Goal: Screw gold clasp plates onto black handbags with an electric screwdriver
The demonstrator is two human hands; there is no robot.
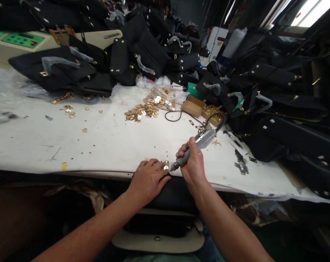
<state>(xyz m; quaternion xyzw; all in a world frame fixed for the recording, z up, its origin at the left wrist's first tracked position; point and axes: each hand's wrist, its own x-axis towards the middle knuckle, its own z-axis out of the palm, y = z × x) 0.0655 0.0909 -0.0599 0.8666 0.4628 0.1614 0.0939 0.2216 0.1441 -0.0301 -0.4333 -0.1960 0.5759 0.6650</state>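
Note:
My right hand (pixel 193 160) is wrapped round a grey electric screwdriver (pixel 204 139), thumb along its top. Its tip points down and left at a small gold metal plate (pixel 166 166), near or touching the plate's lower edge. My left hand (pixel 147 180) presses on a black bag (pixel 176 193) at the table's front edge, with thumb and fingers beside the plate. The palm hides part of the bag. Below hangs a flap with a pale lining (pixel 156 244) and a small metal fitting; I cannot tell whether it belongs to the same bag.
Gold fittings (pixel 141 112) lie piled on the white table (pixel 121 145). Behind them stand a cardboard box (pixel 192 106) and a box of small gold parts (pixel 212 114). A cable (pixel 173 120) loops nearby. Black bags (pixel 298 134) crowd the back and right. Dark plates (pixel 241 167) lie right.

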